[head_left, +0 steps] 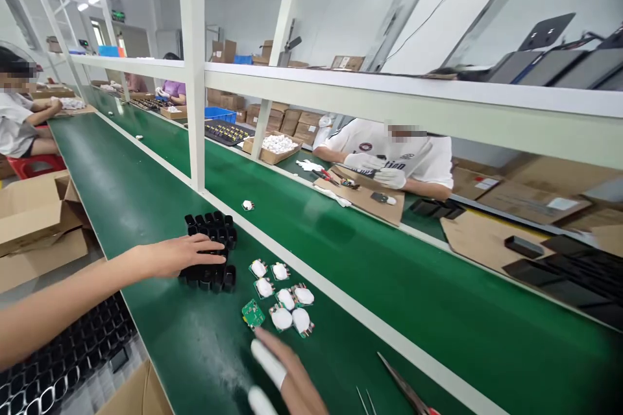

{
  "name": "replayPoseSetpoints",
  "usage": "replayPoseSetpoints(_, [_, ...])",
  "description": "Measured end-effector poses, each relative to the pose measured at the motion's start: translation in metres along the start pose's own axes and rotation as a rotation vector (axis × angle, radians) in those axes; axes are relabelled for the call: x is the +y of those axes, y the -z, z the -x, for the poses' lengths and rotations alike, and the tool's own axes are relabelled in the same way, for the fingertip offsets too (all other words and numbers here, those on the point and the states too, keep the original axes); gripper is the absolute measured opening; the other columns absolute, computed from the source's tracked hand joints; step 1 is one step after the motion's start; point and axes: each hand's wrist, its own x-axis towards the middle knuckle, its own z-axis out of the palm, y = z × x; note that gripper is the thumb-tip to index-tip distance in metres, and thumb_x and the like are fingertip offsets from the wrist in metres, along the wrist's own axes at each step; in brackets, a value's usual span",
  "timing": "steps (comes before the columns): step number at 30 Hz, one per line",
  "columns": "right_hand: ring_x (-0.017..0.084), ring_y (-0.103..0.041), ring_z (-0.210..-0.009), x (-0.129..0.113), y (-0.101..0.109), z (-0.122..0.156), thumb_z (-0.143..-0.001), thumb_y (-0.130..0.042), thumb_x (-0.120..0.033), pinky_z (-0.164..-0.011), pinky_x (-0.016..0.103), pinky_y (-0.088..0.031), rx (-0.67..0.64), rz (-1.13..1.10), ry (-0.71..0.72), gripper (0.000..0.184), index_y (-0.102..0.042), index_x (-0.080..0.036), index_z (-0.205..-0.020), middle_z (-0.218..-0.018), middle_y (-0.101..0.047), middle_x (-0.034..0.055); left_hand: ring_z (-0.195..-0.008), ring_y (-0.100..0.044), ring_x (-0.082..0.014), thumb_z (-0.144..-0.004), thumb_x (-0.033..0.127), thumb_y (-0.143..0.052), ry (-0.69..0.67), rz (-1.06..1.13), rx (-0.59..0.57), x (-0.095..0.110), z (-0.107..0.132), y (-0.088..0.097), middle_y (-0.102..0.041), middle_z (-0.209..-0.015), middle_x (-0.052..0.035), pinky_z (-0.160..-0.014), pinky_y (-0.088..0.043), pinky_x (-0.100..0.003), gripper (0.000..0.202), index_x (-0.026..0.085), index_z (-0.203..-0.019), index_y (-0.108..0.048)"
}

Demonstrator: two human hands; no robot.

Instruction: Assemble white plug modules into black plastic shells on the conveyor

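My left hand lies palm down over a cluster of small black plastic cases, fingers stretched out and slightly apart. Its fingertips rest on or just above the cases. Low in the view my right hand reaches forward with fingers apart, white covers on two of them. One bare fingertip is at the lower edge of a green circuit board, touching or almost touching it. Beyond that board lie several circuit boards topped with white pads. The right palm is partly cut off by the frame edge.
Tweezers and red-handled pliers lie at the lower right. A white rail separates my side from the green belt, where one padded board sits. A white post stands ahead. A co-worker works opposite.
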Motion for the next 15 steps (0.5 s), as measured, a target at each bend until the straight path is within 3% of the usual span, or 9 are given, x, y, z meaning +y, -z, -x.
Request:
replayPoseSetpoints(3, [0.025,-0.059,-0.140,0.032,0.003,-0.066,-0.108,-0.052,-0.037,-0.114,0.043,-0.054,0.063,-0.295,-0.209,0.051,-0.047,-0.027,-0.158,-0.157,-0.056,0.0097,-0.158,-0.030,-0.0408,-0.093,0.024,-0.074,0.261,0.104,0.259,0.005,0.024,-0.013,-0.022,-0.177,-0.0098,-0.124,-0.040,-0.059,0.098,0.042,-0.170,-0.017])
replayPoseSetpoints(6, [0.029,-0.062,-0.136,0.054,-0.026,-0.140,-0.105,-0.050,-0.057,-0.115,0.053,-0.051,0.075,-0.626,-0.453,0.062,-0.047,-0.023,-0.157,-0.154,-0.058,0.0133,-0.159,-0.015,-0.0557,-0.072,0.064,-0.090,0.475,0.130,0.416,0.014,0.032,-0.048,-0.002,-0.178,-0.0186,-0.119,-0.036,-0.075,0.137,0.039,-0.170,0.003])
replayPoseSetpoints(8, [0.031,-0.055,-0.143,0.058,-0.051,-0.184,-0.101,-0.053,-0.065,-0.122,0.055,-0.042,0.126,-0.764,-0.587,0.069,-0.054,-0.019,-0.153,-0.152,-0.060,0.0143,-0.159,-0.010,-0.0589,-0.067,0.070,-0.090,0.543,0.147,0.463,0.019,0.026,-0.074,0.003,-0.178,-0.0202,-0.117,-0.034,-0.079,0.145,0.039,-0.170,0.007])
replayPoseSetpoints(11, [0.033,-0.054,-0.144,0.048,-0.081,-0.231,-0.103,-0.039,-0.070,-0.122,0.055,-0.041,0.158,-0.786,-0.649,0.074,-0.058,-0.015,-0.148,-0.150,-0.062,0.0158,-0.159,-0.014,-0.0561,-0.071,0.068,-0.088,0.605,0.213,0.571,0.020,0.013,-0.096,0.000,-0.177,-0.0210,-0.118,-0.037,-0.075,0.140,0.039,-0.169,0.007])
replayPoseSetpoints(13, [0.034,-0.055,-0.142,0.037,-0.092,-0.245,-0.102,-0.036,-0.071,-0.122,0.055,-0.041,0.157,-0.783,-0.680,0.076,-0.060,-0.013,-0.145,-0.149,-0.062,0.0167,-0.159,-0.019,-0.0541,-0.073,0.068,-0.088,0.612,0.238,0.624,0.019,0.013,-0.095,-0.005,-0.176,-0.0208,-0.119,-0.038,-0.073,0.136,0.040,-0.170,0.004])
replayPoseSetpoints(15, [0.033,-0.053,-0.143,0.027,-0.091,-0.245,-0.100,-0.039,-0.070,-0.124,0.053,-0.038,0.145,-0.777,-0.702,0.075,-0.061,-0.013,-0.143,-0.150,-0.061,0.0155,-0.159,-0.021,-0.0530,-0.072,0.069,-0.087,0.600,0.239,0.666,0.015,0.030,-0.086,-0.010,-0.176,-0.0198,-0.121,-0.036,-0.072,0.132,0.040,-0.170,-0.005])
